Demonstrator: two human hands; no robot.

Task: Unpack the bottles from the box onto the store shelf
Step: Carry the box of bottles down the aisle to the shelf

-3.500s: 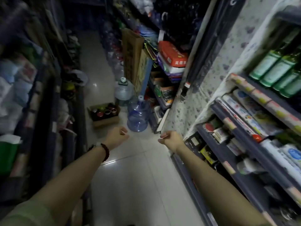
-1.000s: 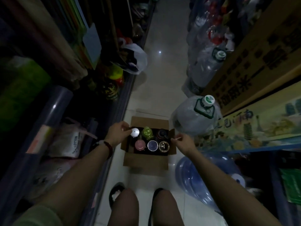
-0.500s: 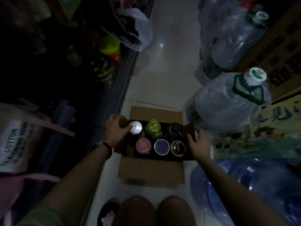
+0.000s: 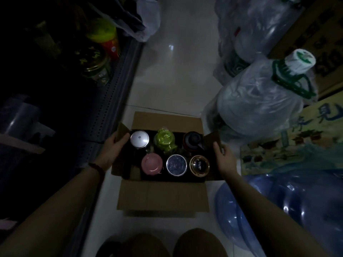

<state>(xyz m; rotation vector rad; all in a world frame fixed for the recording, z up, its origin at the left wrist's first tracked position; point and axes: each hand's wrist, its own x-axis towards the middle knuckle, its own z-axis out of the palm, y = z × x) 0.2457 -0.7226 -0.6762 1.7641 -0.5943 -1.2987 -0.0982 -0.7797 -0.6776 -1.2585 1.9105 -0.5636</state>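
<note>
The open cardboard box (image 4: 163, 199) is set on the floor (image 4: 174, 71), six bottles (image 4: 176, 165) inside. Its nine-o'clock flap is gripped by the left hand (image 4: 111, 151); its three-o'clock flap is touched by the right hand (image 4: 225, 160), fingers relaxed.

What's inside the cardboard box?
The cardboard box holds six bottles in two rows, seen from above: only their tops show, including a silver cap and a pink lid. Their bodies are hidden.

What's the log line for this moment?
left hand on box left flap | right hand at right flap | six bottles inside
</note>
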